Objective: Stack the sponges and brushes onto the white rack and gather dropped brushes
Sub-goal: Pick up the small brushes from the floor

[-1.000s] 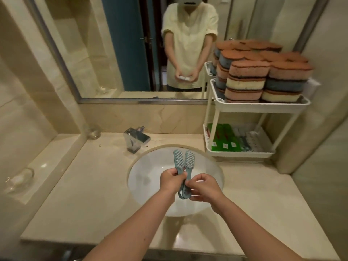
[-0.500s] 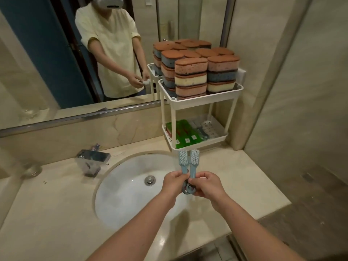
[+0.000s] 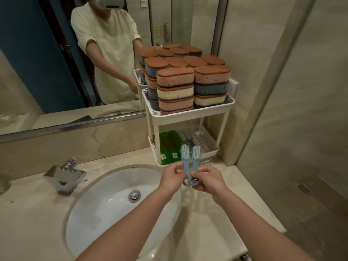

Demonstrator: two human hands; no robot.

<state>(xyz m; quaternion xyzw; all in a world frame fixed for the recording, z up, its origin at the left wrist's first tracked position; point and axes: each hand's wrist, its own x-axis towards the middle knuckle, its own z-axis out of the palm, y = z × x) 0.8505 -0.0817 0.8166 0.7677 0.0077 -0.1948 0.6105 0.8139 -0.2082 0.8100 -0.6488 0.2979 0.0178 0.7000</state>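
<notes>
Two blue brushes held up side by side over the desk [image 3: 216, 223], just at 3 o'clock of the sink [image 3: 113, 213]. Bristle heads up, loop ends down and touching each other.

Left grip [image 3: 171, 177]: thumb + fingertips pinch the handle of the left brush [image 3: 185, 153], low down. Right grip [image 3: 209, 179]: fingers curled, pinching the handle of the right brush [image 3: 196, 153] near its loop. Both forearms come in from 6 o'clock.

White rack [image 3: 188, 114] stands at 12 o'clock of the grips, at the back of the desk next to the wall. The brush heads overlap its lower tier in the picture; can't tell if they touch it.
- Top tier: sponges [image 3: 175, 91] in stacks, brown scrub sides up, w/ pink, yellow and blue layers, packed close together.
- Lower tier: green packs [image 3: 167, 146] on the 9 o'clock side, pale items beside them, too blurred to name; bare perforated tray floor at 3 o'clock.

Chrome tap [image 3: 64, 178] at 9 o'clock of the sink, drain plug [image 3: 134, 195] in the bowl. Mirror [image 3: 47, 81] at 10–12 o'clock reflects the person in a pale yellow top.
</notes>
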